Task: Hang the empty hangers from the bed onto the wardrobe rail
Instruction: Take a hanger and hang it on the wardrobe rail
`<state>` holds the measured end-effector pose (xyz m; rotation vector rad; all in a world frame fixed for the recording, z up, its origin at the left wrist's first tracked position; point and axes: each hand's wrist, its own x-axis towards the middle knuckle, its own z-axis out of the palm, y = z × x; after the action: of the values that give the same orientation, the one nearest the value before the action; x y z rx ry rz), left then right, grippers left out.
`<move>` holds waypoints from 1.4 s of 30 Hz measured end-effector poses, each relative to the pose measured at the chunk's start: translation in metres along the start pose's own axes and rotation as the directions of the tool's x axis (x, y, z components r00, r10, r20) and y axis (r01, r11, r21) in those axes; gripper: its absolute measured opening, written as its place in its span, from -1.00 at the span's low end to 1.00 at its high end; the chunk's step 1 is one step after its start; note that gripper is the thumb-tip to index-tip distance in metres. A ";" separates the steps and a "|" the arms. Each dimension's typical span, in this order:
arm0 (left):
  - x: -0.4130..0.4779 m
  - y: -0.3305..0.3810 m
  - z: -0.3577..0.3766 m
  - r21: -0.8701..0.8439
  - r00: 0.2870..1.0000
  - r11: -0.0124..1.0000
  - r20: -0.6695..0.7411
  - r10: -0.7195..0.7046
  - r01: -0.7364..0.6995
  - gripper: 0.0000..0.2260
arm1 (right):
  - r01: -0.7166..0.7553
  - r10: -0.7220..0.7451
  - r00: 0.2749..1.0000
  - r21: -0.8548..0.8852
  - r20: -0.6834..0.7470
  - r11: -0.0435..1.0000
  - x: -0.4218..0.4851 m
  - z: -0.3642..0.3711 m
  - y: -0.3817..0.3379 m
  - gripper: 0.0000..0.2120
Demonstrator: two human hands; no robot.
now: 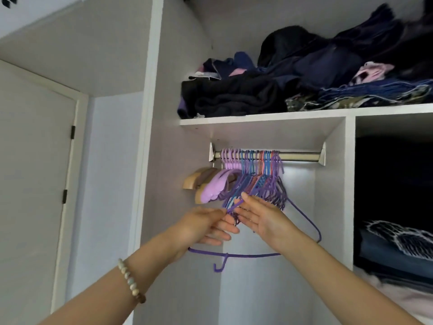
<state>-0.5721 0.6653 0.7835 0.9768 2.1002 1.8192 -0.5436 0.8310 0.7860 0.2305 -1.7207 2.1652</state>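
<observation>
We have both hands raised inside the wardrobe, just below the metal rail (297,156). Our left hand (203,227) pinches the hook end of a purple hanger (236,255) between thumb and fingertips, with the remaining fingers loosely curled. Our right hand (264,219) is flat and open against the same tangle, its fingers (248,200) reaching up into the lower edges of the hung hangers; whether it grips anything we cannot tell. The held hanger's bar sags beneath both wrists, a small hook hanging from its middle, and its far shoulder curves up to the right of our right hand. Above our grip, a packed bunch of hangers (255,181) in purple, blue and pink already hangs on the rail, with lilac padded ones and wooden hangers (199,181) off to the upper left. A beaded bracelet (131,281) circles our left wrist. Higher still, folded dark clothes (234,96) crowd the shelf (257,118).
</observation>
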 end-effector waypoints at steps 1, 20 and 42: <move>0.013 -0.001 0.009 -0.023 1.000 1.000 -0.009 0.007 -0.008 -0.70 | 0.004 -0.004 1.000 -0.005 -0.020 1.000 0.008 -0.009 -0.002 -0.92; 0.187 -0.005 0.082 -0.108 0.994 0.993 0.099 0.052 -0.041 -0.71 | 0.190 -0.234 0.893 -0.150 -0.384 0.970 0.137 -0.102 -0.027 -0.86; 0.195 -0.017 0.054 -0.035 0.992 0.991 0.010 -0.130 0.130 -0.75 | -0.038 -0.002 0.940 -0.111 -0.340 0.993 0.159 -0.117 -0.012 -0.72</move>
<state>-0.6976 0.8234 0.8080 0.8169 2.0674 1.7803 -0.6740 0.9751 0.8231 -0.1822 -1.6423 1.9678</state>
